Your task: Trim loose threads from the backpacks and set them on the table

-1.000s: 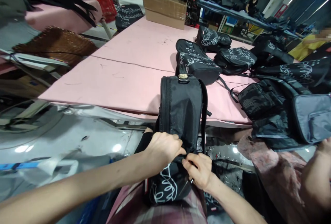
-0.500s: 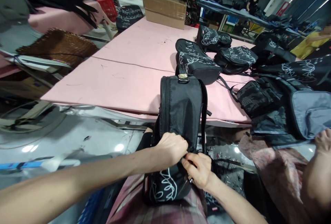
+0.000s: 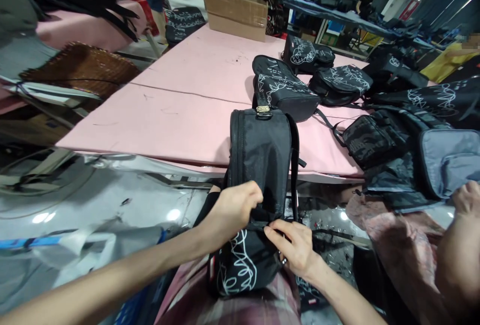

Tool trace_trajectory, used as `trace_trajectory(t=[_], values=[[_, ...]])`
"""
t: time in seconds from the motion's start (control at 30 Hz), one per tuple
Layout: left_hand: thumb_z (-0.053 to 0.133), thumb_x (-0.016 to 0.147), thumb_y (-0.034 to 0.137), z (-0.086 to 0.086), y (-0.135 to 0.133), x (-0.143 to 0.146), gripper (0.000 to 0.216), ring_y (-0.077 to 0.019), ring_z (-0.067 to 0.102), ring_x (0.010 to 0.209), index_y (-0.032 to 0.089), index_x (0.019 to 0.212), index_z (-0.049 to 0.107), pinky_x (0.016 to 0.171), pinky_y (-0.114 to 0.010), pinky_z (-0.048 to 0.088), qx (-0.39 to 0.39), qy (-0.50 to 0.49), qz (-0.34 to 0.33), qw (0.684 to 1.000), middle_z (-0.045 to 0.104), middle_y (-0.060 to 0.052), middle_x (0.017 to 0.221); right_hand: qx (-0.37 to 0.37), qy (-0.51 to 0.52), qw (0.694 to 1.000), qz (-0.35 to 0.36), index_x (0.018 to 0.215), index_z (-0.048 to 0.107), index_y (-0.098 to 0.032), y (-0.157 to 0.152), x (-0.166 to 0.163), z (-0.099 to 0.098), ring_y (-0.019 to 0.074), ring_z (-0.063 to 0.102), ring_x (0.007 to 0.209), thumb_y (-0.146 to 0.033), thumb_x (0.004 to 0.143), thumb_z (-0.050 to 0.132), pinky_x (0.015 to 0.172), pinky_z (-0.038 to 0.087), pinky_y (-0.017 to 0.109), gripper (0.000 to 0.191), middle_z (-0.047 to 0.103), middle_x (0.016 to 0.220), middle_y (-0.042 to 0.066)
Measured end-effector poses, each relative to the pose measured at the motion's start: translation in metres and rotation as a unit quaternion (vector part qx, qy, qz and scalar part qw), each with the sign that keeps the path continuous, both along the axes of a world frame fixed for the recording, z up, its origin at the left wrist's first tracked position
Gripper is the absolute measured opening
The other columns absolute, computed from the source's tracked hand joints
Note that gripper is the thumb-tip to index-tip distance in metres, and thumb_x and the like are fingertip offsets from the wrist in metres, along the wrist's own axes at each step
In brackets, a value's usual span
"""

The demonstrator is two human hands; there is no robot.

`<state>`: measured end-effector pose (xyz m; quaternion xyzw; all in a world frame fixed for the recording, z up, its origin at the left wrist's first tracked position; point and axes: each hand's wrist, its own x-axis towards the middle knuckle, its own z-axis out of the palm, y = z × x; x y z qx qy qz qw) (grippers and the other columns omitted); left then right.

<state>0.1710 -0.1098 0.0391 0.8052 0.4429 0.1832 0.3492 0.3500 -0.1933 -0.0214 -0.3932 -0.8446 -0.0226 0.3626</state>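
A black backpack [image 3: 258, 150] with white scribble lines on its lower part lies across my lap and leans on the table edge. My left hand [image 3: 238, 204] is closed over the middle of the pack, near the opening of its front pocket. Whatever is between those fingertips is too small or hidden to make out. Just to the right and lower, my right hand [image 3: 294, 245] pinches the black edge of the backpack's pocket between thumb and fingers. A gold-coloured buckle [image 3: 263, 109] shows at the pack's top end.
Several black bags [image 3: 285, 90] with white scribbles are on the pink table [image 3: 176, 115], right of centre. A cardboard box [image 3: 235, 12] stands at its far end. On the right, another person's arm [image 3: 459, 250] is close to a camouflage backpack [image 3: 397, 175]. A wicker tray [image 3: 82, 67] is at left.
My left hand has moved left and slightly up, away from my right hand, uncovering more of the pocket edge. My right hand keeps its pinch. Someone's leg now shows at the upper left.
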Motion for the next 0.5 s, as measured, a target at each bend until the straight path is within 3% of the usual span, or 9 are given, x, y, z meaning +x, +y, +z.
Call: trace_trajectory(t=[0.1, 0.2, 0.3, 0.33, 0.4, 0.5], values=[[0.025, 0.088, 0.032, 0.015, 0.006, -0.038, 0.032, -0.0109, 0.043, 0.053, 0.019, 0.063, 0.039, 0.052, -0.022, 0.034, -0.025, -0.022, 0.039, 0.999, 0.048, 0.002, 0.058, -0.007, 0.021, 1.000, 0.000, 0.104, 0.061, -0.011, -0.001, -0.001, -0.003, 0.0123, 0.060, 0.078, -0.012, 0.090, 0.040, 0.058, 0.047, 0.021, 0.025, 0.064, 0.089, 0.009], [0.031, 0.086, 0.046, 0.017, 0.010, -0.097, 0.040, -0.0129, 0.042, 0.051, 0.020, 0.058, 0.041, 0.053, -0.025, 0.032, 0.034, 0.137, 0.032, 0.989, 0.045, 0.001, 0.053, -0.007, 0.045, 0.999, 0.005, 0.104, 0.059, -0.010, -0.001, -0.005, -0.004, 0.0133, 0.060, 0.078, -0.009, 0.089, 0.042, 0.060, 0.048, 0.022, 0.023, 0.063, 0.088, 0.010], [0.039, 0.079, 0.057, 0.008, 0.009, -0.143, 0.045, -0.0255, 0.055, 0.069, 0.020, 0.054, 0.046, 0.071, -0.039, 0.039, 0.159, 0.303, 0.122, 0.932, 0.055, -0.006, 0.061, -0.019, 0.067, 0.998, 0.002, 0.099, 0.060, -0.011, 0.001, -0.009, 0.000, 0.0123, 0.058, 0.072, -0.010, 0.085, 0.051, 0.058, 0.046, 0.022, 0.017, 0.061, 0.083, 0.008], [0.038, 0.079, 0.057, 0.005, 0.008, -0.148, 0.044, -0.0318, 0.056, 0.082, 0.020, 0.058, 0.051, 0.080, -0.048, 0.037, 0.202, 0.311, 0.139, 0.918, 0.061, -0.009, 0.072, -0.024, 0.075, 0.997, -0.002, 0.097, 0.060, -0.012, 0.002, -0.010, 0.003, 0.0118, 0.058, 0.070, -0.011, 0.085, 0.053, 0.057, 0.046, 0.021, 0.014, 0.061, 0.081, 0.007], [0.034, 0.083, 0.049, 0.001, 0.007, -0.144, 0.039, -0.0376, 0.049, 0.106, 0.021, 0.080, 0.060, 0.092, -0.057, 0.028, 0.236, 0.268, 0.122, 0.926, 0.062, -0.013, 0.104, -0.024, 0.077, 0.997, -0.021, 0.091, 0.060, -0.014, 0.006, -0.015, 0.008, 0.0110, 0.057, 0.067, -0.014, 0.084, 0.056, 0.056, 0.044, 0.021, 0.009, 0.060, 0.076, 0.004], [0.034, 0.086, 0.040, -0.001, 0.013, -0.111, 0.040, -0.0294, 0.044, 0.121, 0.020, 0.117, 0.051, 0.101, -0.048, 0.031, 0.166, 0.138, 0.062, 0.974, 0.051, -0.011, 0.130, 0.007, 0.027, 0.994, -0.105, 0.091, 0.061, -0.016, 0.015, -0.028, 0.013, 0.0107, 0.055, 0.063, -0.013, 0.086, 0.051, 0.055, 0.039, 0.022, 0.012, 0.061, 0.077, 0.004]])
